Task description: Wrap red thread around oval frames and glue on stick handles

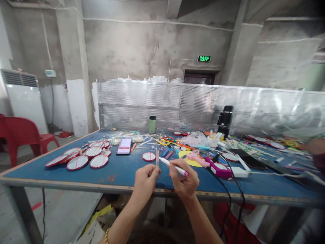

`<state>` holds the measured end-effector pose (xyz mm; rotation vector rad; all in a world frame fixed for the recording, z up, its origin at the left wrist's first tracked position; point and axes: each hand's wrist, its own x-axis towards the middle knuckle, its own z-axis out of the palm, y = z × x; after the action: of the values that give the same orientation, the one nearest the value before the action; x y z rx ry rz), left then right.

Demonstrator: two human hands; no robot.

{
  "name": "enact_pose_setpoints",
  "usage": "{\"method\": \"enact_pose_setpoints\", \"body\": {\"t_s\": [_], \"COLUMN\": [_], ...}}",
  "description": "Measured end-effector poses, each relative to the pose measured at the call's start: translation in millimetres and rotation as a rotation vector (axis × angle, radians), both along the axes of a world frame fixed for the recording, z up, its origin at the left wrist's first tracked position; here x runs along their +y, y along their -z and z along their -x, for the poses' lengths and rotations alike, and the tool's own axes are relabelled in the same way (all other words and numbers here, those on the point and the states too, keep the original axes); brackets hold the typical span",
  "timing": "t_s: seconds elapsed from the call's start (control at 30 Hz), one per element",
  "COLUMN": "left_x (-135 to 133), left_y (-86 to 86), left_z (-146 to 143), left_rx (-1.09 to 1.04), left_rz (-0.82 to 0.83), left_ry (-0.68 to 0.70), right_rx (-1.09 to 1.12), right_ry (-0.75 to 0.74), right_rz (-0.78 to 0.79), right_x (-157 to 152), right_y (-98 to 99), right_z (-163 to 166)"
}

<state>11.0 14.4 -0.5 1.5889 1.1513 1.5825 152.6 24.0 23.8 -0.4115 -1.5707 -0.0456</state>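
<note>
My left hand [146, 181] is closed on a thin flat wooden stick [157, 157], held upright above the front of the blue table [119, 174]. My right hand [185, 180] grips a white marker pen with a pink end [179, 167]. The pen's tip points left and is close to the stick; whether they touch I cannot tell. Just behind my left hand lies a round, red-rimmed white disc [149, 156]. Several similar discs [99, 161] lie in a loose pile to the left.
A phone [124, 146] lies beyond my left hand. A purple device [220, 168] with black cables and a yellow disc [194, 162] are to the right. A green bottle [152, 124] and black flask [225, 122] stand by the perforated metal screen [162, 98]. A person's blurred hand [313, 149] shows far right.
</note>
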Motion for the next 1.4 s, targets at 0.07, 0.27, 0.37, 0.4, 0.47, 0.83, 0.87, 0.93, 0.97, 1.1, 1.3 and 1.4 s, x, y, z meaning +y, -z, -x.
{"method": "enact_pose_setpoints", "body": {"t_s": [0.07, 0.27, 0.37, 0.4, 0.47, 0.83, 0.87, 0.93, 0.97, 1.1, 1.3, 1.4], "left_x": [0.0, -1.2, -1.5, -1.4, -1.2, 0.8, 0.9, 0.7, 0.6, 0.5, 1.5, 1.8], "left_y": [0.0, 0.8, 0.3, 0.0, -0.7, 0.2, 0.1, -0.4, -0.6, -0.4, 0.2, 0.5], "left_z": [0.0, 0.7, 0.6, 0.5, 0.3, -0.2, -0.3, -0.2, -0.2, 0.1, -0.1, 0.0], "left_rx": [0.001, 0.015, 0.009, 0.008, 0.01, 0.013, 0.013, 0.012, 0.013, 0.021, 0.028, 0.036], "left_rz": [-0.003, 0.004, 0.001, 0.001, 0.004, 0.002, 0.005, 0.011, 0.013, 0.008, -0.001, -0.003], "left_ry": [-0.001, -0.001, -0.005, -0.008, -0.011, -0.006, -0.007, -0.009, -0.01, -0.007, -0.018, -0.017], "right_rx": [-0.012, 0.0, -0.02, -0.026, -0.022, -0.042, -0.045, -0.041, -0.044, -0.051, -0.043, -0.04], "right_ry": [0.012, 0.018, 0.018, 0.02, 0.023, 0.028, 0.024, 0.019, 0.016, 0.001, 0.005, 0.007], "right_rz": [0.004, 0.001, 0.011, 0.015, 0.014, -0.012, -0.012, -0.01, -0.005, -0.015, -0.014, -0.012], "right_x": [-0.2, -2.5, -1.6, -1.3, -0.9, -4.0, -4.3, -4.6, -4.5, -3.2, -1.2, -0.3], "right_y": [-0.3, -1.6, -1.1, -0.7, -0.2, -2.3, -2.5, -2.8, -2.9, -2.5, -1.3, -0.3], "right_z": [0.0, 0.0, -0.1, -0.1, -0.3, -1.2, -1.0, -0.7, -0.6, -0.3, 0.0, 0.3]}}
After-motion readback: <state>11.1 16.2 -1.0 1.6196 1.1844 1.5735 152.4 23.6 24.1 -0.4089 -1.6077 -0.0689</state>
